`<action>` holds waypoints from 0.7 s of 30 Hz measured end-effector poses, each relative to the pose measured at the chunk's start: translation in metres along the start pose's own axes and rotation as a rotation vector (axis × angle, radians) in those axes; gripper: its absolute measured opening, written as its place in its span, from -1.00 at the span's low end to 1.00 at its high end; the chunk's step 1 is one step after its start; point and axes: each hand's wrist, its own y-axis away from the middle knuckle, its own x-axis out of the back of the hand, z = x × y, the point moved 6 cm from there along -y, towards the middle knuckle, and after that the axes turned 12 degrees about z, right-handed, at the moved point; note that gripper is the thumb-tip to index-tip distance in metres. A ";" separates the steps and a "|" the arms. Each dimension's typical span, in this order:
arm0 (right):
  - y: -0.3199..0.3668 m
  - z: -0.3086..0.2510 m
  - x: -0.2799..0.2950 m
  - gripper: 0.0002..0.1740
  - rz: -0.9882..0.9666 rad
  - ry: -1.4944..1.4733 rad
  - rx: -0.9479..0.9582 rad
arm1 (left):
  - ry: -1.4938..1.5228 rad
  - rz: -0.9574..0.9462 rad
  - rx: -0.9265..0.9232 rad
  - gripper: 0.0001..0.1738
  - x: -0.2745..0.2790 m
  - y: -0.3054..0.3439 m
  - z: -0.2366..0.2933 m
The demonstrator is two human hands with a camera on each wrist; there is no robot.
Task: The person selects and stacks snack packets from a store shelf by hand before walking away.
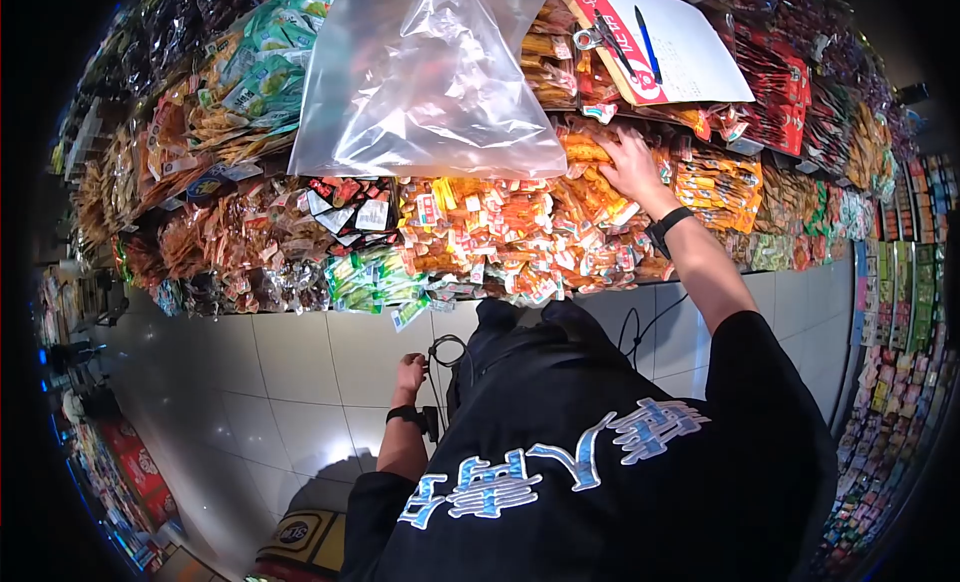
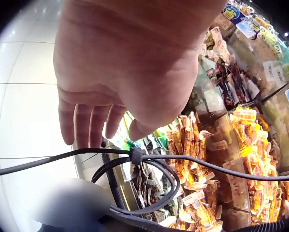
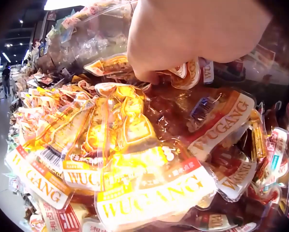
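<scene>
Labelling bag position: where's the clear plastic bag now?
Head view, upper centre: the clear plastic bag lies over the snack packets, left of the right hand and the clipboard.

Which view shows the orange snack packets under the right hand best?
The right wrist view: the orange packets fill the frame, WUGANG lettering readable, the right hand touching them. The head view shows them small under that hand; the left wrist view shows them distant, at its right edge.
</scene>
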 end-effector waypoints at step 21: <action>0.054 -0.002 0.151 -0.61 -0.098 -1.494 -0.247 | 0.341 0.121 -0.542 -0.60 -0.129 0.216 0.210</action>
